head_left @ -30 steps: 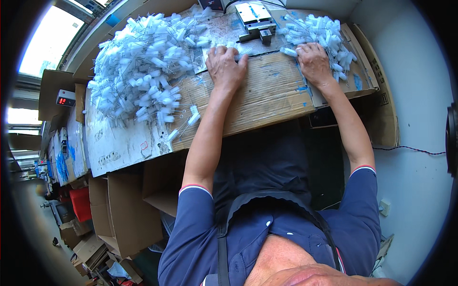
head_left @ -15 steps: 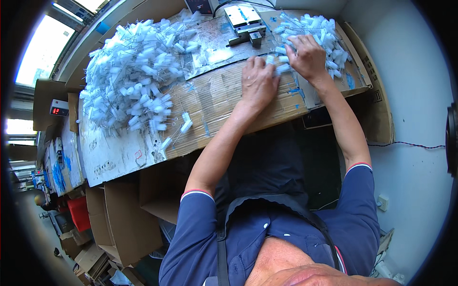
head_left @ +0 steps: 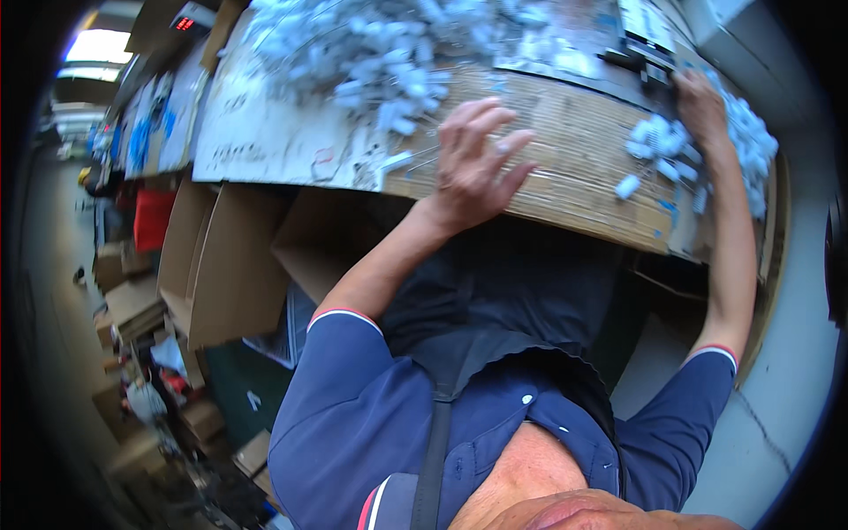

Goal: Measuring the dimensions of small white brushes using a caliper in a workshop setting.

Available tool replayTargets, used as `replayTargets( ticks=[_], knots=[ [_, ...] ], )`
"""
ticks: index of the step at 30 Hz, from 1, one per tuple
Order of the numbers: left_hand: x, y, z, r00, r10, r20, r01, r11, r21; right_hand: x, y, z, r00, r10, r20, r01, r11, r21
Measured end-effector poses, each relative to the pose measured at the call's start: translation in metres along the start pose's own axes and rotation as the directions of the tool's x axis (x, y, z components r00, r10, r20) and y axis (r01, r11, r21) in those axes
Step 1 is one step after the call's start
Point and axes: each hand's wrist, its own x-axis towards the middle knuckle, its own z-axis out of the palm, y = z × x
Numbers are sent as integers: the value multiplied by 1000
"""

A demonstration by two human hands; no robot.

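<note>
My left hand [head_left: 477,163] hovers over the front edge of the cardboard-covered bench, fingers spread and nothing in them. Next to it, a large heap of small white brushes with thin wire stems [head_left: 380,53] covers the bench's left part. At the far right my right hand [head_left: 702,110] reaches to the side of a metal clamping block [head_left: 649,40]. Its fingers are curled and partly blurred, so what they hold, if anything, does not show. A loose cluster of white brushes [head_left: 658,146] lies on the cardboard left of my right forearm. A second pile [head_left: 746,132] lies beyond that arm.
Corrugated cardboard [head_left: 565,146] covers the bench's middle, and a whitish board [head_left: 274,141] its left end. Open cardboard boxes [head_left: 234,265] stand below the bench at left. A red digital display [head_left: 185,24] is at upper left. A pale wall [head_left: 795,344] rises at right.
The view has turned, shifting the bench up and right. My left hand has moved away leftward from my right and opened. My right hand has gone from the right pile to the metal block.
</note>
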Motion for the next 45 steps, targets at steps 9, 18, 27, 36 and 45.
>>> replayTargets(
  ticks=[9,18,27,36,45],
  knots=[
    [-60,-76,-72,912,-327,246,274,935,227,7,3,-9,956,44,-291,3,988,156],
    [-10,-90,-33,968,-228,104,172,908,382,-32,-74,-54,712,616,-337,-203,641,741],
    [30,-96,-13,950,-14,311,-112,916,385,-95,-152,-97,694,712,102,-105,-40,994],
    [16,-109,-11,986,159,55,-168,950,264,-116,-184,-69,762,642,-81,-287,448,847],
    [74,-27,51,981,182,63,-187,977,102,-132,-187,-73,885,439,-154,-331,827,454]
  ],
)
